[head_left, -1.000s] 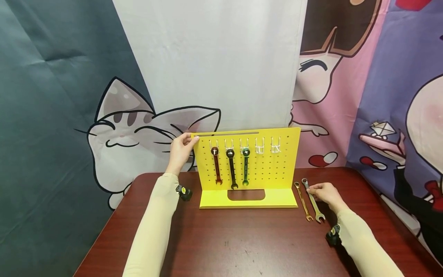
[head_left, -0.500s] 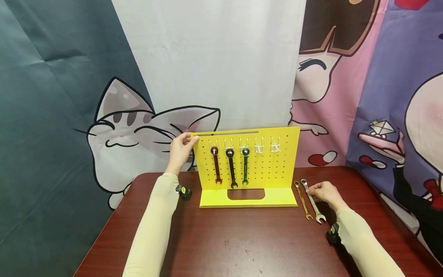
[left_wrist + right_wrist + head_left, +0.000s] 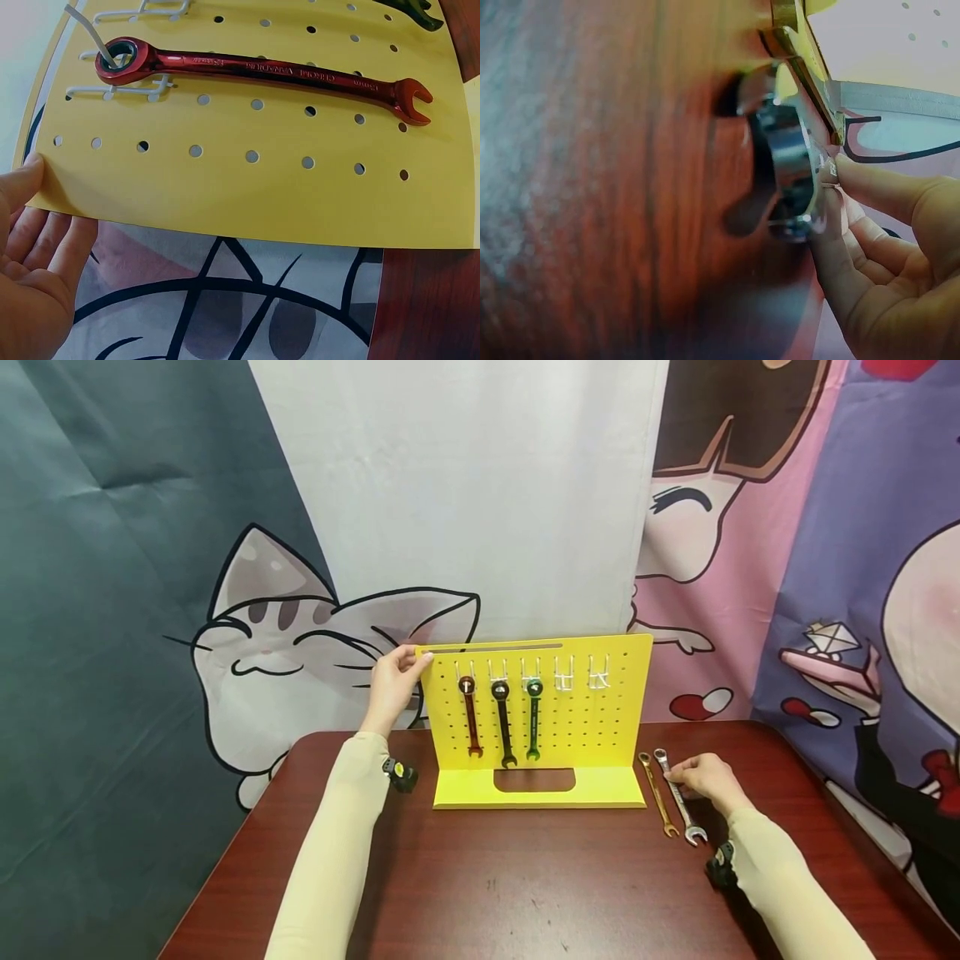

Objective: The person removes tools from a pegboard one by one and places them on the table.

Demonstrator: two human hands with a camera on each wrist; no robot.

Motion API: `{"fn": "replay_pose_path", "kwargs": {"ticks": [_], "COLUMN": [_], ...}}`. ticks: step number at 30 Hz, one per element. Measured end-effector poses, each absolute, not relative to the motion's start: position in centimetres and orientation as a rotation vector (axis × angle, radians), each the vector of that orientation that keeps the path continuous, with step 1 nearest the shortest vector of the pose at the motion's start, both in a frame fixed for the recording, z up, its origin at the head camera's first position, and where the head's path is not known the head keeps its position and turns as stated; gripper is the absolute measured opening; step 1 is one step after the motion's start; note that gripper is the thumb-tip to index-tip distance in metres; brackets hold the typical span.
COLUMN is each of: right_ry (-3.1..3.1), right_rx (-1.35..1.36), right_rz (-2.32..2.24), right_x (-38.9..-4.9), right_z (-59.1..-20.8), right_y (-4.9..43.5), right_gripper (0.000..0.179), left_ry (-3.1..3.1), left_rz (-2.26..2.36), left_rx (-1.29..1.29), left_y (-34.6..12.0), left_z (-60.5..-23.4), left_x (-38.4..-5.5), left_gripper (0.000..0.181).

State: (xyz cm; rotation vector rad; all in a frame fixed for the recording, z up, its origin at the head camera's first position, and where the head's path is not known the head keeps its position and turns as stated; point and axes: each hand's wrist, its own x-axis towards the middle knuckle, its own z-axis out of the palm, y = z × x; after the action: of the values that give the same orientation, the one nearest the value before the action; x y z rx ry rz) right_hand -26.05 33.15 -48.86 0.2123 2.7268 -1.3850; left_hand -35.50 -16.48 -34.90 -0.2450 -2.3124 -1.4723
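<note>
My left hand point(image 3: 392, 685) pinches the upper left corner of a yellow pegboard point(image 3: 581, 752), thumb in front and fingers behind in the left wrist view. A red wrench point(image 3: 470, 718), a black wrench point(image 3: 504, 727) and a green wrench point(image 3: 534, 718) hang on its white hooks. The red wrench point(image 3: 270, 70) has its ring end over a hook prong. Right of the board, my right hand point(image 3: 708, 781) pinches a silver wrench point(image 3: 681, 802) near its ring end. Its open end looms large and blurred in the right wrist view. Beside it lies a gold wrench point(image 3: 658, 797).
Two white hooks point(image 3: 597, 681) on the board's right side hold nothing. The pegboard stands on a dark red wooden table point(image 3: 525, 877). Behind the table hangs a printed cloth backdrop point(image 3: 480, 502) with cartoon figures.
The silver wrench has turned slightly in my right fingers, its open end shifting a little and its shaft looking more silver. Both hands stay almost in place.
</note>
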Motion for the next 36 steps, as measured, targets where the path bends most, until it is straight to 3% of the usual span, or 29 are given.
{"fn": "replay_pose_path", "kwargs": {"ticks": [36], "right_ry": [2.74], "right_rx": [0.212], "right_rz": [-1.336], "right_x": [-26.36], "right_z": [-49.21], "right_y": [33.32], "right_gripper": [0.022], "left_ry": [-2.314], "left_rz": [-1.477], "left_rx": [-0.226], "left_y": [-16.45], "left_z": [-34.88], "left_x": [-35.5], "left_gripper": [0.034]}}
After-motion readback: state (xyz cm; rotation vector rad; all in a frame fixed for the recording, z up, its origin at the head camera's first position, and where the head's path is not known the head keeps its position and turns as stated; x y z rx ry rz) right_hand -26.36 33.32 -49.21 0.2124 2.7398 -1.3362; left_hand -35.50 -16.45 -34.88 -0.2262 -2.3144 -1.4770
